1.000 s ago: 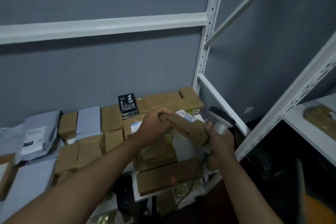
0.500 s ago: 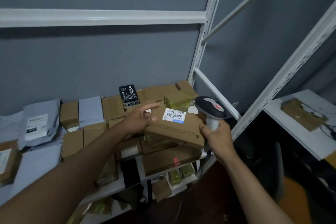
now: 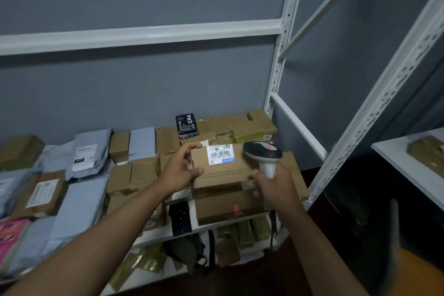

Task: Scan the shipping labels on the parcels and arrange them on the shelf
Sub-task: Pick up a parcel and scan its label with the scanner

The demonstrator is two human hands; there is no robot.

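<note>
- The parcel (image 3: 223, 168), a flat brown carton, served as the landmark: half a second earlier it had been tilted above the stack, and by this moment it had come level with its shipping label (image 3: 220, 154) turned squarely upward, which suggested the scan was the step in hand.
- At the parcel's near-right corner, the right hand (image 3: 274, 184) gripped the handle of the scanner (image 3: 263, 154), fingers curled around it; the scanner's head stood just right of the label, closer to it than before.
- At the parcel's left edge, the left hand (image 3: 180, 170) pinched the carton, thumb on the top face near the front, fingers wrapped over the far corner.
- Directly beneath the parcel lay other brown cartons (image 3: 228, 209) on the shelf (image 3: 165, 230); whether the parcel rested on them or was held just clear could not be told.
- Left of the parcel lay grey mailer bags (image 3: 89, 154).
- Beyond it stood a black box (image 3: 187, 124) against the wall.
</note>
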